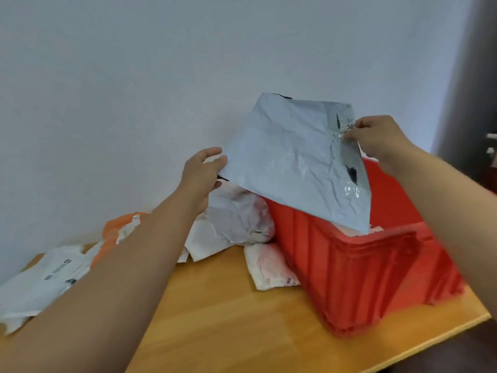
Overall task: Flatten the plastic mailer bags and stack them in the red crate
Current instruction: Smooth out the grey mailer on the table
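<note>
Grey mailer (290, 157): label by the right hand (376, 138) showed "50", the rest blurred | white bag (271, 265) by the crate (349, 278): print too blurred to read | left bags (48, 278): labels unreadable

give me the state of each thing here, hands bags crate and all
grey mailer bag: flattened, held tilted over the crate
left hand: holds the bag's left edge
right hand: pinches its right edge
red crate: open, bags inside
loose bags: crumpled on the table
</note>
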`<state>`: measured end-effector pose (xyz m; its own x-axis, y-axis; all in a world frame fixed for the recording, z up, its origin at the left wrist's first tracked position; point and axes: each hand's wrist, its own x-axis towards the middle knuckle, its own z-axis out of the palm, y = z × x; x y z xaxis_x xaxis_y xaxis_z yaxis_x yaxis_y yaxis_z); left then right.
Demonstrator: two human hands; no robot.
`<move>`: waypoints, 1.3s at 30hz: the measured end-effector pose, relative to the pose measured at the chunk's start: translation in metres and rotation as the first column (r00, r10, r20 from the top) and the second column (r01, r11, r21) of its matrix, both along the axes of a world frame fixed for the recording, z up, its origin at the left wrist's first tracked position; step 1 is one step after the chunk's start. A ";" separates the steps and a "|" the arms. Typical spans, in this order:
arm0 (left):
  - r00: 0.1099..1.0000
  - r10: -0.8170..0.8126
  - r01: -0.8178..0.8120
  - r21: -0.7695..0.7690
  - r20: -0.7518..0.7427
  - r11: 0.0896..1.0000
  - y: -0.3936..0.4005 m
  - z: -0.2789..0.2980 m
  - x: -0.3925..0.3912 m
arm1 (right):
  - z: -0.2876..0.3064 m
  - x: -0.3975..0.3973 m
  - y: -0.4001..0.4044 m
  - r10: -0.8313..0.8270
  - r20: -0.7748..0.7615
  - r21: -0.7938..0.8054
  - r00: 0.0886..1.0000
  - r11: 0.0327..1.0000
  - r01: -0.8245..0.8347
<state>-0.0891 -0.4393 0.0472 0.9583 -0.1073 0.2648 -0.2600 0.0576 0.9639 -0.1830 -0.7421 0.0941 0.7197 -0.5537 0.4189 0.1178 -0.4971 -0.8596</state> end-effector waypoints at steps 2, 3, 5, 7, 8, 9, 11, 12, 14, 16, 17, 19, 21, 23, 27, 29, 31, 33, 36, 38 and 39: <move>0.997 0.004 -0.011 0.093 0.080 0.996 -0.023 0.005 0.003 | 0.003 0.006 -0.023 -0.088 -0.016 -0.053 0.996 0.995 0.087; 0.994 0.003 -0.016 0.120 0.110 0.993 -0.034 0.007 0.005 | 0.004 0.011 -0.035 -0.133 -0.015 -0.063 0.991 0.989 0.132; 0.990 0.008 -0.028 0.140 0.141 0.990 -0.056 0.011 0.005 | 0.004 0.016 -0.051 -0.217 -0.002 -0.058 0.976 0.975 0.217; 0.987 0.012 -0.039 0.169 0.159 0.985 -0.077 0.010 0.007 | 0.001 0.020 -0.063 -0.282 0.004 -0.072 0.959 0.957 0.282; 0.987 -0.003 -0.028 0.190 0.163 0.981 -0.084 0.008 0.008 | -0.001 0.023 -0.068 -0.311 -0.006 -0.089 0.950 0.947 0.310; 0.986 -0.034 -0.001 0.213 0.164 0.977 -0.094 0.006 0.010 | -0.003 0.024 -0.074 -0.340 -0.024 -0.110 0.940 0.936 0.335; 0.978 -0.125 0.075 0.277 0.168 0.958 -0.108 -0.001 0.010 | -0.009 0.026 -0.081 -0.381 -0.071 -0.148 0.922 0.918 0.368; 0.971 -0.173 0.115 0.310 0.165 0.944 -0.113 -0.004 0.009 | -0.012 0.027 -0.085 -0.394 -0.099 -0.175 0.914 0.911 0.373; 0.948 -0.258 0.169 0.396 0.185 0.903 -0.126 -0.010 0.006 | -0.018 0.028 -0.094 -0.424 -0.150 -0.223 0.893 0.894 0.388; 0.927 -0.315 0.192 0.465 0.203 0.864 -0.133 -0.014 0.002 | -0.025 0.029 -0.100 -0.441 -0.170 -0.260 0.881 0.883 0.391; 0.920 -0.331 0.197 0.484 0.209 0.853 -0.136 -0.014 0.001 | -0.028 0.029 -0.102 -0.449 -0.174 -0.275 0.876 0.877 0.395; 0.915 -0.340 0.194 0.502 0.217 0.843 -0.139 -0.015 -0.001 | -0.032 0.030 -0.106 -0.459 -0.174 -0.296 0.871 0.868 0.399; 0.912 -0.346 0.184 0.536 0.219 0.824 -0.138 -0.015 -0.004 | -0.034 0.031 -0.107 -0.464 -0.175 -0.341 0.868 0.856 0.388; 0.903 -0.365 0.180 0.572 0.226 0.800 -0.138 -0.016 -0.007 | -0.035 0.029 -0.109 -0.475 -0.180 -0.386 0.861 0.839 0.383; 0.873 -0.433 0.219 0.612 0.225 0.760 -0.138 -0.019 -0.014 | -0.036 0.028 -0.111 -0.492 -0.170 -0.439 0.854 0.813 0.381; 0.871 -0.437 0.203 0.648 0.223 0.734 -0.139 -0.022 -0.013 | -0.036 0.028 -0.112 -0.501 -0.176 -0.471 0.847 0.799 0.375; 0.876 -0.421 0.150 0.694 0.237 0.704 -0.140 -0.021 -0.013 | -0.035 0.029 -0.112 -0.508 -0.201 -0.503 0.838 0.787 0.356; 0.883 -0.406 0.115 0.732 0.234 0.672 -0.142 -0.021 -0.010 | -0.034 0.033 -0.112 -0.505 -0.228 -0.503 0.833 0.793 0.343; 0.902 -0.387 0.155 0.690 0.194 0.707 -0.146 -0.022 0.000 | -0.037 0.044 -0.116 -0.488 -0.303 -0.439 0.819 0.834 0.334; 0.912 -0.382 0.185 0.677 0.152 0.712 -0.149 -0.022 0.006 | -0.043 0.053 -0.119 -0.456 -0.370 -0.370 0.809 0.872 0.321; 0.916 -0.379 0.194 0.685 0.128 0.702 -0.151 -0.023 0.009 | -0.046 0.060 -0.120 -0.432 -0.392 -0.336 0.812 0.889 0.311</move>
